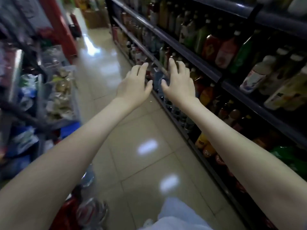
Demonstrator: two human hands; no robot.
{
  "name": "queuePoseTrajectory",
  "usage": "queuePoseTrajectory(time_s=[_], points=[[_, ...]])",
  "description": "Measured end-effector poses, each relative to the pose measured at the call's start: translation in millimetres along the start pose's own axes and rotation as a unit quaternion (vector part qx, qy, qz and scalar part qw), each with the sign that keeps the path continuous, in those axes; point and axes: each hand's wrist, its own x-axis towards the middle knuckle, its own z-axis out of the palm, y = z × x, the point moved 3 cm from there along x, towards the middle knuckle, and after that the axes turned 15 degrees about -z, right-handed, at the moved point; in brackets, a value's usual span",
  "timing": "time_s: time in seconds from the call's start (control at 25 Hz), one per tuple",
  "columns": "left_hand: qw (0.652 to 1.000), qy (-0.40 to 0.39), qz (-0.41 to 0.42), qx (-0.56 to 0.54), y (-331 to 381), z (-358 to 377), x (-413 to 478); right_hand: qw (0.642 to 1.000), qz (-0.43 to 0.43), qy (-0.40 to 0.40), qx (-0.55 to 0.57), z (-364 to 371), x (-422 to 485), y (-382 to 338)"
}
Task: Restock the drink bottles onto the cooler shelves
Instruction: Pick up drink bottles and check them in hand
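Both my arms stretch forward over the aisle. My left hand (135, 83) and my right hand (180, 80) hang side by side with fingers spread and relaxed, holding nothing. They hover in front of the low edge of the dark cooler shelves (187, 55) on the right. Between the hands a clear bottle (158, 82) on a low shelf shows, blurred. The shelves carry several drink bottles (227, 52) in rows: red, green, orange and white ones. Near my feet at the lower left lie clear plastic bottles (88, 176) beside something red.
A glossy tiled floor (141, 130) runs down the aisle between the shelves and a blurred rack of packaged snacks (61, 90) on the left. A cardboard box (95, 18) stands at the far end. My white trouser leg (174, 216) is at the bottom.
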Motion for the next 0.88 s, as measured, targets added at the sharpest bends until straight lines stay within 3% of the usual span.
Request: queuePoseTrajectory(time_s=[0.24, 0.44, 0.76, 0.88], points=[[0.993, -0.049, 0.094, -0.048, -16.6, 82.3, 189.5, 0.994, 0.091, 0.025, -0.044, 73.7, 146.4, 73.7], [0.986, -0.021, 0.158, -0.039, -54.5, 110.6, 374.2, 0.992, 0.100, 0.058, -0.042, 134.3, 325.0, 100.3], [0.989, 0.051, 0.126, -0.058, -221.8, 105.0, 673.4, 0.996, 0.029, 0.079, -0.042, 258.5, 660.6, 47.3], [0.988, 0.055, 0.135, -0.050, -290.4, 105.8, 785.2, 0.992, 0.045, 0.106, -0.055, 306.3, 780.0, 28.9]])
